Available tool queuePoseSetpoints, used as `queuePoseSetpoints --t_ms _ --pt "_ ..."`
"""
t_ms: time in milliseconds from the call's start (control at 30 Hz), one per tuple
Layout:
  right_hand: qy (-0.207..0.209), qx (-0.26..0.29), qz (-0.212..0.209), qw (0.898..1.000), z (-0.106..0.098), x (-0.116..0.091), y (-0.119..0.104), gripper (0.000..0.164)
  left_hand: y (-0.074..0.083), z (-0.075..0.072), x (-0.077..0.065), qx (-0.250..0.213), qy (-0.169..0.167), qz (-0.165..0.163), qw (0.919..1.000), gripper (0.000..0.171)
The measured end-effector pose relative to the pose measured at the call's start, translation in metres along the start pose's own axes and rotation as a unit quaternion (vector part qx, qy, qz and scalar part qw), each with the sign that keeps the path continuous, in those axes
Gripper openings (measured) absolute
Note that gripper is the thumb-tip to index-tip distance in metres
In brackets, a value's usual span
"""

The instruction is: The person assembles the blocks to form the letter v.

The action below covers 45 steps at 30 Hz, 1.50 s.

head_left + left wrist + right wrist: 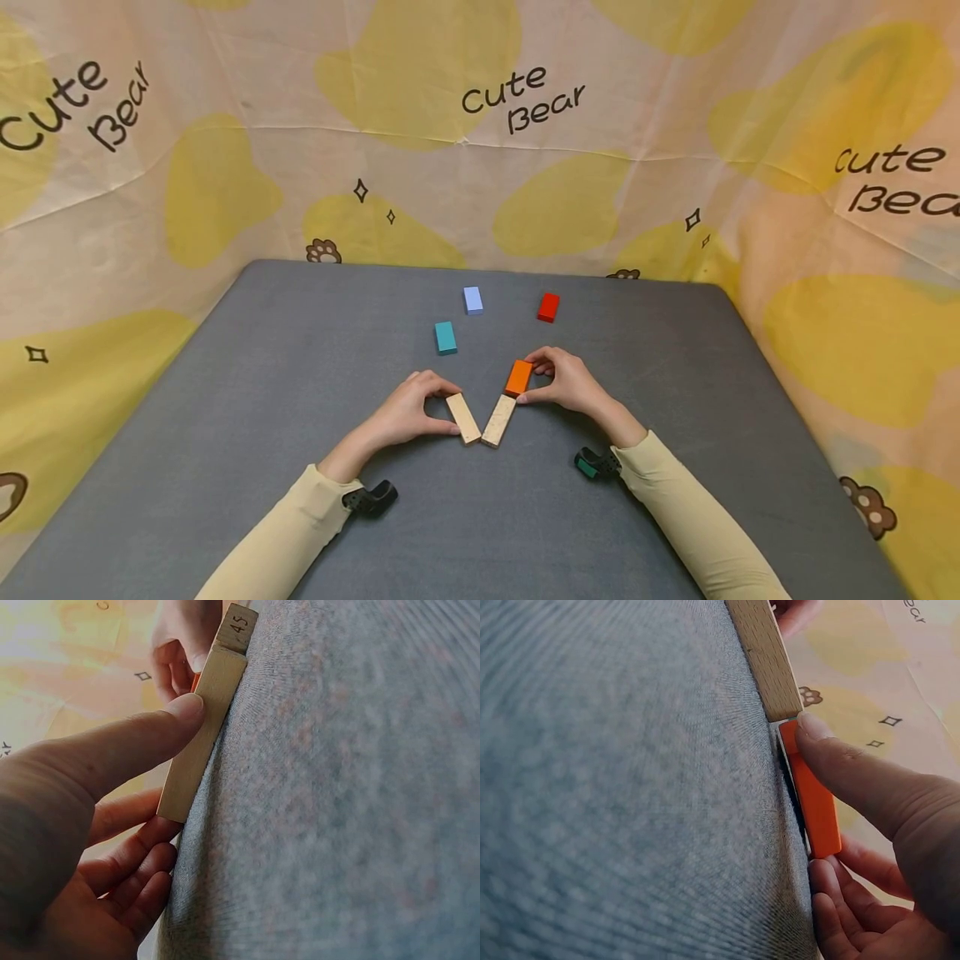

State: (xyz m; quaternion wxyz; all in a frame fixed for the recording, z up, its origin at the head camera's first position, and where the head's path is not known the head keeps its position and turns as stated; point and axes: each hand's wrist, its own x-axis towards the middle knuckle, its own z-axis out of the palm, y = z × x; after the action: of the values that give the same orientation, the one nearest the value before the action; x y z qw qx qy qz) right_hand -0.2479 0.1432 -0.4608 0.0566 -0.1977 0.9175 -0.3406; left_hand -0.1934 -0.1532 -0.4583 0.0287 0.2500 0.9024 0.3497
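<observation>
Grip of the left hand (405, 410) pinches a plain wooden block (463, 418); the right hand (566, 383) pinches an orange block (518, 378), a second wooden block (498, 421) between both grips.

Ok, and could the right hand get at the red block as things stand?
Probably yes: the red block lies beyond the right hand with only bare tabletop between, though that hand pinches the orange block and might need to release it first.

1. From where I stand, soft, even light brightens the printed cloth (420, 92) and grey tabletop (225, 400).
2. Faint, soft-edged shadows lie beneath the hands (405, 410).
3. Both wrist views look dimmer, the nearest tabletop grainy and blurred.
</observation>
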Motion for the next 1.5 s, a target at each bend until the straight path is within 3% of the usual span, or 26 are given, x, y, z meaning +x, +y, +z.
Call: queuePoseSetpoints --t_ms 733,1500 --pt "-0.027 0.015 -0.013 0.999 -0.0041 -0.0009 0.0036 0.065 -0.0045 0.0003 0.002 0.001 0.003 0.007 1.0 0.054" --pt "-0.025 0.0 -0.015 1.0 -0.003 -0.0012 0.0008 0.061 -0.0043 0.0007 0.0002 0.0 0.002 0.008 1.0 0.054"
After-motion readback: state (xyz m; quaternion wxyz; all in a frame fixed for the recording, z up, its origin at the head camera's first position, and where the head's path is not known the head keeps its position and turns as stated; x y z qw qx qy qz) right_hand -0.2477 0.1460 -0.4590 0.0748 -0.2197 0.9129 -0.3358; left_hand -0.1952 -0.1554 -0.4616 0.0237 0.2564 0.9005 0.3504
